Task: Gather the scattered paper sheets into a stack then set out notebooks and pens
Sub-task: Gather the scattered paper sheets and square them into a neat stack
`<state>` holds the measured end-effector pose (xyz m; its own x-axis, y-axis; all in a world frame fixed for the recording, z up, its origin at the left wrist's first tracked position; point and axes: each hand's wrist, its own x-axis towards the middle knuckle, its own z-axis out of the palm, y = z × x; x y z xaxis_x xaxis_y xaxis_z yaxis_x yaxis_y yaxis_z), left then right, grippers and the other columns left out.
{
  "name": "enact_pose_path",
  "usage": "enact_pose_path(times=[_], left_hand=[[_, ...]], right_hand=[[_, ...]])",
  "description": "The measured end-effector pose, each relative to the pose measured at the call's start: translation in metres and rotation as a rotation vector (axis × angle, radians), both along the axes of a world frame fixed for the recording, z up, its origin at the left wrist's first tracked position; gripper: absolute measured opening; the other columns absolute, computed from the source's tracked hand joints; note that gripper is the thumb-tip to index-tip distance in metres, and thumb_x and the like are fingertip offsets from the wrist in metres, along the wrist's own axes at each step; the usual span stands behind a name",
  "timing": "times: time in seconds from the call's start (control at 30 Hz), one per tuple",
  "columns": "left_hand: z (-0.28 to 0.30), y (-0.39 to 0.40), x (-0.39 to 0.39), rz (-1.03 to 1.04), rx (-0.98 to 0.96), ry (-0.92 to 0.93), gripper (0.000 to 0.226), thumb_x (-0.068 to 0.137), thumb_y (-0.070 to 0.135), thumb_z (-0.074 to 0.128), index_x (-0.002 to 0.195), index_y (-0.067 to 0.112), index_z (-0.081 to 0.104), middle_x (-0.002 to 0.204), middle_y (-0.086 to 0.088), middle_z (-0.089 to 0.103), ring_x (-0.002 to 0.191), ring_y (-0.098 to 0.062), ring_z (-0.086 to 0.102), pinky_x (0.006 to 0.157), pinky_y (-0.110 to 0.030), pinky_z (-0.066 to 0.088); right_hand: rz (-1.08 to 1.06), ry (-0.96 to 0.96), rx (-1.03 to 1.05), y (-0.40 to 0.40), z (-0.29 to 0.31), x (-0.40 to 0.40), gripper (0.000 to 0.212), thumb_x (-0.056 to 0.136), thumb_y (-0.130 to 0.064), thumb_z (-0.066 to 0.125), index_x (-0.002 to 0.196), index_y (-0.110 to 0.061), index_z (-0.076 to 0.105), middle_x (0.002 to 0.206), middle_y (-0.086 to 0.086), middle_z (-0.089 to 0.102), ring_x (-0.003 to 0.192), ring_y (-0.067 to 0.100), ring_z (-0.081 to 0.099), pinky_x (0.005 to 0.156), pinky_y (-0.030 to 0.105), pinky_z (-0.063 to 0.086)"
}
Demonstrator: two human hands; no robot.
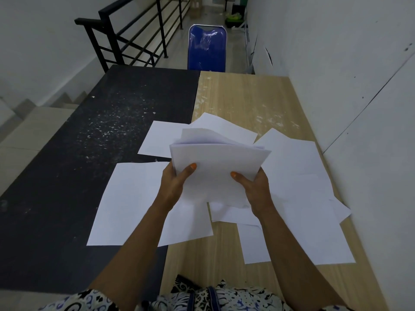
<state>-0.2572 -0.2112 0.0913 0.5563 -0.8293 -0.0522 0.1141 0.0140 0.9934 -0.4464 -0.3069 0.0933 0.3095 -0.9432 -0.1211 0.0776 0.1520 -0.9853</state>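
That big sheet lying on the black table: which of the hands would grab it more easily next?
Probably the left hand. The big sheet lies right beside and under that forearm, while the right hand sits over the wooden table. Both now grip the gathered stack, so one must let go.

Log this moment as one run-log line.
step: gathering sheets | left hand: grips paper stack | right hand: grips stack | loose sheets: on tables | notebooks, pens: not visible
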Motion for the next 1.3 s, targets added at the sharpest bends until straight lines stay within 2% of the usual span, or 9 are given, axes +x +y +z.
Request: enact_pose_path(times=[0.23, 0.5, 0.57, 0.67, 0.77, 0.9, 1.0, 1.17, 1.3], left_hand=[[0.007, 0.003, 0.001, 0.048, -0.053, -0.02, 0.04, 0.085, 0.037, 0.06, 0.123, 0.022, 0.057, 0.111, 0.005, 0.068, 0.099, -0.009, 0.066, 0.075, -0.02, 0.054], [0.034, -0.009, -0.002, 0.07, -0.077, -0.053, 0.075, 0.07, 0.068, 0.047, 0.128, 0.021, 0.051, 0.115, 0.005, 0.062, 0.1, -0.009, 0.062, 0.071, -0.015, 0.052], [0.039, -0.013, -0.004, 0.101, -0.063, -0.071, 0.067, 0.074, 0.066, 0.047, 0.121, 0.019, 0.054, 0.107, 0.006, 0.063, 0.093, -0.003, 0.063, 0.068, -0.013, 0.051], [0.049, -0.023, -0.007, 0.238, -0.056, -0.09, 0.028, 0.096, 0.044, 0.047, 0.097, 0.017, 0.053, 0.088, 0.007, 0.057, 0.075, 0.007, 0.059, 0.062, -0.004, 0.045], [0.061, -0.034, -0.012, 0.348, 0.005, -0.104, 0.03, 0.097, 0.041, 0.047, 0.101, 0.012, 0.051, 0.087, 0.009, 0.052, 0.078, -0.004, 0.053, 0.055, 0.001, 0.041], [0.061, -0.042, -0.013, 0.416, 0.056, -0.102, 0.029, 0.091, 0.037, 0.062, 0.112, 0.019, 0.053, 0.101, 0.007, 0.057, 0.086, -0.008, 0.055, 0.064, -0.009, 0.042], [0.058, -0.043, -0.01, 0.445, 0.043, -0.027, 0.017, 0.095, 0.03, 0.055, 0.108, 0.02, 0.05, 0.1, 0.007, 0.055, 0.087, -0.006, 0.051, 0.069, -0.014, 0.037], [0.057, -0.042, -0.003, 0.442, 0.094, 0.08, 0.019, 0.093, 0.034, 0.053, 0.107, 0.021, 0.055, 0.102, 0.005, 0.059, 0.091, -0.008, 0.052, 0.069, -0.022, 0.039], [0.052, -0.041, 0.005, 0.429, 0.104, 0.145, 0.02, 0.095, 0.027, 0.044, 0.105, 0.016, 0.057, 0.101, -0.002, 0.065, 0.099, -0.02, 0.059, 0.094, -0.041, 0.047]], right_hand=[[-0.014, 0.011, -0.1, -0.008, 0.009, -0.006, 0.041, 0.08, -0.008, 0.076, 0.118, -0.014, 0.061, 0.107, 0.0, 0.069, 0.095, 0.011, 0.066, 0.074, 0.022, 0.055], [-0.022, -0.048, -0.06, -0.006, 0.019, 0.001, 0.035, 0.076, -0.006, 0.078, 0.107, -0.011, 0.063, 0.099, 0.005, 0.068, 0.09, 0.018, 0.066, 0.067, 0.018, 0.054], [-0.018, -0.043, -0.091, -0.005, 0.02, 0.001, 0.032, 0.077, -0.008, 0.078, 0.104, -0.018, 0.064, 0.099, 0.003, 0.069, 0.09, 0.016, 0.067, 0.069, 0.021, 0.055], [0.003, -0.029, -0.117, -0.006, 0.02, -0.001, 0.033, 0.078, -0.009, 0.077, 0.106, -0.021, 0.064, 0.101, 0.001, 0.07, 0.093, 0.016, 0.068, 0.073, 0.026, 0.057], [-0.006, -0.021, -0.09, -0.006, 0.018, 0.0, 0.035, 0.078, -0.009, 0.077, 0.107, -0.021, 0.063, 0.101, 0.0, 0.07, 0.095, 0.018, 0.067, 0.075, 0.026, 0.058], [-0.006, -0.01, -0.104, -0.006, 0.014, 0.0, 0.047, 0.076, -0.009, 0.079, 0.116, -0.02, 0.058, 0.108, 0.003, 0.067, 0.099, 0.017, 0.065, 0.079, 0.031, 0.058], [0.006, 0.004, -0.111, -0.008, 0.01, 0.0, 0.048, 0.074, -0.007, 0.08, 0.115, -0.018, 0.058, 0.111, 0.006, 0.064, 0.102, 0.021, 0.062, 0.079, 0.029, 0.058], [0.021, 0.009, -0.107, -0.007, 0.006, 0.001, 0.037, 0.074, -0.004, 0.08, 0.104, -0.019, 0.063, 0.105, 0.006, 0.066, 0.096, 0.018, 0.062, 0.078, 0.029, 0.057], [0.105, 0.066, -0.119, -0.006, -0.001, 0.002, 0.017, 0.081, -0.004, 0.074, 0.095, -0.01, 0.069, 0.09, 0.004, 0.069, 0.084, 0.013, 0.065, 0.074, 0.026, 0.051]])
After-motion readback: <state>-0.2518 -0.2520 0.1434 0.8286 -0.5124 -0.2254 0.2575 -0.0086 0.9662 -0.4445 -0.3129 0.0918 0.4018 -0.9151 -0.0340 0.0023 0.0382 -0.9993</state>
